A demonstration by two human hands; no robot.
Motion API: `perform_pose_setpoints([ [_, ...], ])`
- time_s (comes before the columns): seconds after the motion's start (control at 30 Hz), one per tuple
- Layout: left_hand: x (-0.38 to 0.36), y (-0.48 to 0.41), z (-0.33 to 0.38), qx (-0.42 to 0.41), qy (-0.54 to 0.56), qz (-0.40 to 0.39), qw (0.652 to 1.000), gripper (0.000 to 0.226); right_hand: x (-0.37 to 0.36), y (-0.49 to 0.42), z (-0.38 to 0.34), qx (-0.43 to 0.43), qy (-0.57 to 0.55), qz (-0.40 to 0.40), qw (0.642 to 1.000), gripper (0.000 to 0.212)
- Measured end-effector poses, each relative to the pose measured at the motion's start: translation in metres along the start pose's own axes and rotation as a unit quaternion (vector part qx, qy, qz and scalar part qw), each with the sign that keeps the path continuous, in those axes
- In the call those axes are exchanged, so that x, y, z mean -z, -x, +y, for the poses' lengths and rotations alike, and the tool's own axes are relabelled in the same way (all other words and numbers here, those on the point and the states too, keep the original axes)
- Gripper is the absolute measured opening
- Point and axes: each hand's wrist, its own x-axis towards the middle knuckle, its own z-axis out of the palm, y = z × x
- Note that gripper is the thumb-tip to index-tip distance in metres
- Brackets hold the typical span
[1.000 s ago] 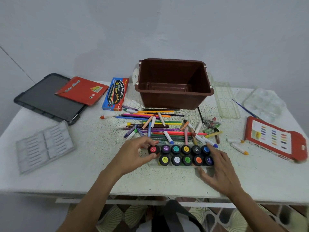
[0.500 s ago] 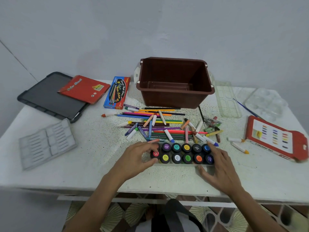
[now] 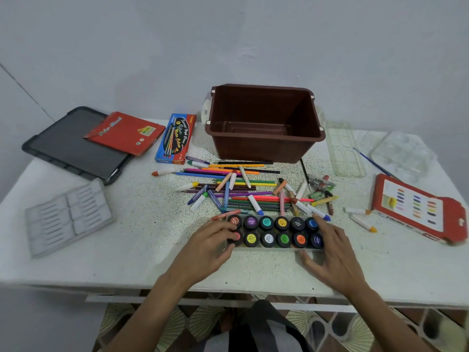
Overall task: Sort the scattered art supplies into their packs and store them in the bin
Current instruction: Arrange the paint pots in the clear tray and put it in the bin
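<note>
Just beyond paint pots (image 3: 267, 238), strewn crayons (image 3: 254, 205), bin (image 3: 264, 149)

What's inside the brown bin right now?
Nothing that shows: the bin has a bare ribbed floor and bare inner walls. Its near wall hides the front strip of the floor, so something small lying there cannot be ruled out.

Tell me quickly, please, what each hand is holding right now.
Left hand: grips the left end of the paint pot tray.
Right hand: holds the tray's right end.
</note>
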Motion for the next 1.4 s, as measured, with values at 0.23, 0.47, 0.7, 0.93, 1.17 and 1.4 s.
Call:
perform_pose_setpoints([
  [0.23, -0.014, 0.011, -0.001, -0.029, -0.057, 0.059, 0.996, 0.02, 0.0, 0.0, 0.001, -0.006, -0.006, -0.006, 1.0, 0.086],
  [0.47, -0.025, 0.019, -0.003, -0.049, -0.106, 0.081, 0.99, 0.022, -0.002, 0.004, -0.003, 0.026, -0.048, 0.036, 0.998, 0.083],
  [0.7, -0.022, 0.019, -0.004, -0.046, -0.117, 0.092, 0.988, 0.023, -0.021, -0.01, -0.08, 0.191, 0.034, 0.177, 0.965, 0.026],
  [0.93, -0.022, 0.02, -0.003, -0.045, -0.12, 0.085, 0.988, 0.023, -0.037, -0.02, -0.098, 0.197, 0.094, 0.068, 0.974, 0.016],
  [1.17, -0.02, 0.019, -0.002, -0.046, -0.115, 0.084, 0.989, 0.024, -0.038, -0.022, -0.103, 0.155, 0.063, 0.052, 0.985, 0.02],
  [1.4, -0.02, 0.02, -0.002, -0.042, -0.11, 0.079, 0.99, 0.024, -0.037, -0.025, -0.098, 0.147, 0.032, 0.052, 0.987, 0.02],
])
